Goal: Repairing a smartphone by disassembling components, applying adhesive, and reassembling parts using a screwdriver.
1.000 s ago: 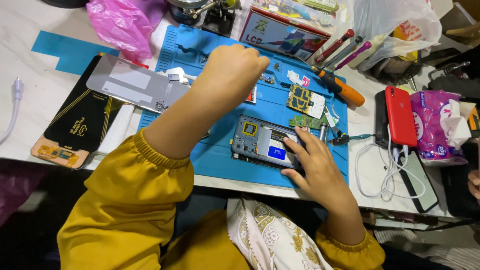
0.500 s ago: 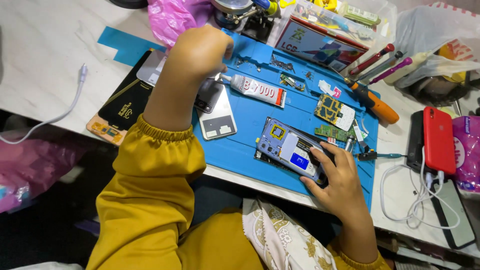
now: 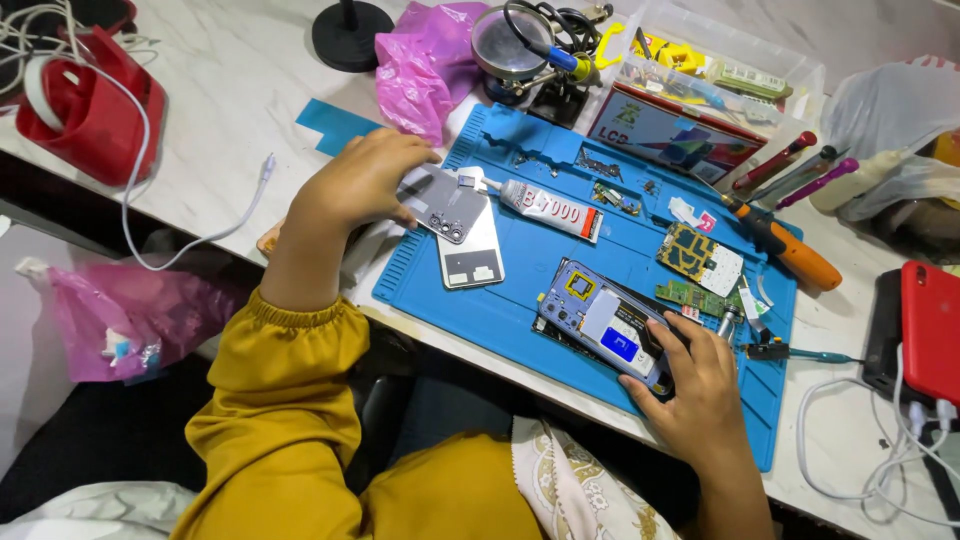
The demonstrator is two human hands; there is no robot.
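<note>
Looking down over the person's shoulders, the left hand (image 3: 360, 185) rests at the left edge of the blue work mat (image 3: 520, 290), fingers curled down on a grey phone back cover (image 3: 445, 205) that lies partly on a pale flat panel (image 3: 470, 255). Just to its right a white glue tube (image 3: 545, 208) lies across the mat. The right hand (image 3: 690, 385) is closed around the lower end of an opened phone (image 3: 600, 322) — its insides face up — near the mat's front edge. Beside it lie a circuit board (image 3: 698, 255) and a smaller green board (image 3: 690, 297); an orange-handled screwdriver (image 3: 785, 248) rests at the mat's right edge. Behind the mat stands a clear plastic box (image 3: 740, 60) holding yellow and green small parts, too jumbled to name. A pink plastic bag (image 3: 425, 60) sits crumpled beside a round magnifier (image 3: 505, 42). A red phone (image 3: 928, 325) lies far right on the table, a white cable (image 3: 850, 440) just beside it.
</note>
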